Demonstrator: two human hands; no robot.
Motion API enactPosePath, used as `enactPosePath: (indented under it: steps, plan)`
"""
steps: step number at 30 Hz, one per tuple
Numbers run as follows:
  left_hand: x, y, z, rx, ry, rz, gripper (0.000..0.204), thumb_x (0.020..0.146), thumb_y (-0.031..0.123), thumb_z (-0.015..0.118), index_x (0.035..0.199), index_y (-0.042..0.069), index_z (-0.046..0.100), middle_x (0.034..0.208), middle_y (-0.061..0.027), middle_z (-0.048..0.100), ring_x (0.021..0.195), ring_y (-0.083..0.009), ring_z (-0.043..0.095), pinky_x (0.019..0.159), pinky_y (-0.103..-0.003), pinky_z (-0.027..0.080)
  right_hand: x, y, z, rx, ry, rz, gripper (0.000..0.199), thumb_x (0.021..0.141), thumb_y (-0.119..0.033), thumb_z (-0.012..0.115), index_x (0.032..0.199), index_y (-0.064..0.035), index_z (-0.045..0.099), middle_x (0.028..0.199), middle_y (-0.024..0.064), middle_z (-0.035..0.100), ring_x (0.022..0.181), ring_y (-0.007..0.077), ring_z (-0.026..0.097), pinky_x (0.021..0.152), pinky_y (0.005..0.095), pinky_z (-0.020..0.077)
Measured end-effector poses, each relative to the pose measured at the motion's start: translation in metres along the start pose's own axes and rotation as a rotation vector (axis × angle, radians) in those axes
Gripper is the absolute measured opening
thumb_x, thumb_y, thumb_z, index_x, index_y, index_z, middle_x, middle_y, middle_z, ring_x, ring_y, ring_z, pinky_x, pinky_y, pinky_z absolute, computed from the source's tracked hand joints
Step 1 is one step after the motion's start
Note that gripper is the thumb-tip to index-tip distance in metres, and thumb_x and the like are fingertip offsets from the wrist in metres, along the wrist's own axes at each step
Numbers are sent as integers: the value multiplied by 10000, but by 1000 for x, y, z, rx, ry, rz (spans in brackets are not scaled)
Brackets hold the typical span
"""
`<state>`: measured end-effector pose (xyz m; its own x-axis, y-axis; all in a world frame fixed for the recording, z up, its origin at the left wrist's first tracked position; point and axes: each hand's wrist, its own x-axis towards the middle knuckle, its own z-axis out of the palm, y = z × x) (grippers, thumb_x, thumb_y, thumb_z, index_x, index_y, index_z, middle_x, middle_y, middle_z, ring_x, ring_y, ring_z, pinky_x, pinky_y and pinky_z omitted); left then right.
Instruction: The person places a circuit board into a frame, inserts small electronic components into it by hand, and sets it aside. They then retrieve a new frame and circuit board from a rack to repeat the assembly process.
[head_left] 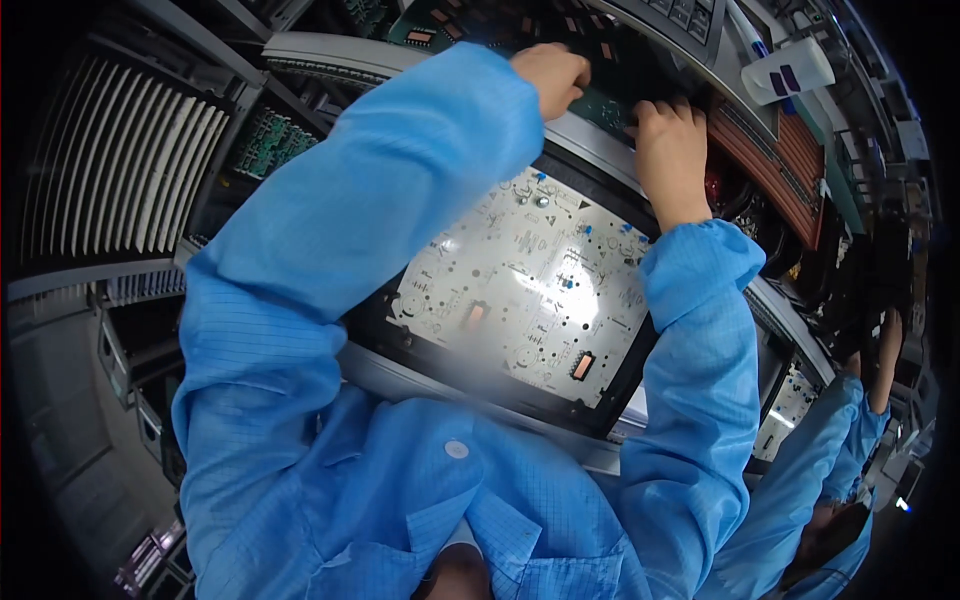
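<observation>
My left hand point(555, 80) reaches over the far rail with its fingers curled in; whatever they may hold is hidden. Beside it on the right, my right hand point(672, 160) bends its fingers down at a dark green surface point(600, 108), and its fingertips are out of sight. Dark chips with copper-coloured tops point(606, 50) lie scattered on that surface. Below both hands, a white printed circuit board point(520, 270) sits in a black frame point(385, 325). It carries small blue parts point(568, 284) and, near its lower right, a copper-topped chip point(583, 365).
Brown-orange component strips point(775, 175) lie to the right of my right hand. A white cup point(790, 72) and a keypad point(680, 15) are at the far right. On the left stands a slotted rack point(130, 160), with green boards point(272, 140) beside it. Another person's blue sleeve point(800, 470) shows at right.
</observation>
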<state>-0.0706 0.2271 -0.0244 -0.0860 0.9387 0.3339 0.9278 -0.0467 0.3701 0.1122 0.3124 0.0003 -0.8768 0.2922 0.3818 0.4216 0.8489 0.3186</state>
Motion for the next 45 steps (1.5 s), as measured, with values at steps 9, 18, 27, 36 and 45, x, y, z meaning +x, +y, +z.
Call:
enactPosePath:
  steps: [9, 18, 27, 36, 45]
  plan:
    - [39, 1, 25, 2, -129, -159, 262, 768, 223, 696, 991, 91, 657, 974, -137, 623, 975, -320, 588, 856, -404, 464, 20, -8, 8, -22, -241, 113, 105, 748, -113, 590, 807, -107, 677, 857, 75, 680, 906, 241, 631, 787, 426, 487]
    - [30, -1, 39, 107, 3, -84, 273, 785, 225, 684, 1020, 92, 648, 1032, -127, 594, 1028, -312, 560, 886, -408, 459, 21, 2, 22, -22, -160, 30, 79, 736, -100, 586, 732, -91, 665, 788, 70, 677, 819, 249, 652, 635, 375, 534]
    - [31, -11, 41, 34, 44, -134, 261, 815, 168, 643, 1066, 99, 629, 1004, -122, 581, 1033, -310, 556, 879, -403, 465, 26, 0, 10, 188, -199, 92, 107, 752, -62, 562, 788, -90, 659, 804, 128, 667, 824, 303, 644, 688, 401, 533]
    - [47, -28, 72, 215, 63, -224, 378, 863, 164, 605, 1234, 121, 549, 1165, -129, 591, 1106, -283, 561, 907, -372, 492, 32, 24, -2, 849, -193, 219, 146, 831, -70, 576, 933, 8, 645, 840, 189, 658, 731, 292, 650, 702, 348, 526]
    - [-19, 46, -22, -922, -37, -50, 201, 884, 136, 633, 1052, 26, 638, 967, -55, 647, 917, -93, 588, 794, -259, 484, -12, 17, -53, 1813, -292, 754, 221, 869, -14, 612, 1054, 36, 503, 857, 119, 656, 710, 162, 642, 684, 243, 531]
